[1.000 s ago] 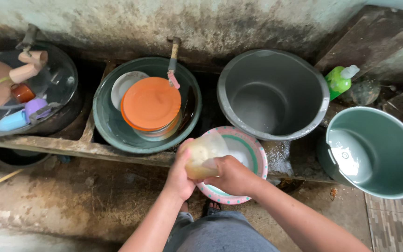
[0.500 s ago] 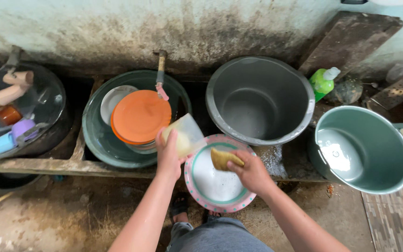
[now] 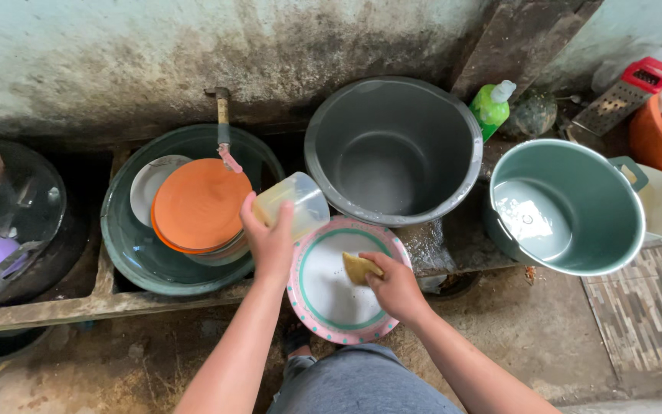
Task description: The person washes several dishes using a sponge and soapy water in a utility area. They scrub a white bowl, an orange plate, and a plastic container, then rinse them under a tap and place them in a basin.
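My left hand [image 3: 271, 239] grips a clear yellowish plastic cup [image 3: 294, 204], held on its side above the edge of a green basin [image 3: 128, 245]. My right hand [image 3: 397, 287] presses a yellow sponge [image 3: 360, 267] onto a white plate with a pink and green rim [image 3: 323, 303] that lies in front of me, between my two hands. An orange plate [image 3: 199, 204] tops a stack of dishes inside the green basin, under a tap [image 3: 224, 126].
An empty grey tub [image 3: 392, 149] stands beyond the plate. A teal pot [image 3: 565, 203] is at the right, a green soap bottle [image 3: 492, 106] behind it. At far left a dark bowl [image 3: 17, 222] holds several items. A grater and orange basin sit top right.
The cup has gone from both hands to the left hand alone and moved left. My right hand has come down with the sponge onto the plate.
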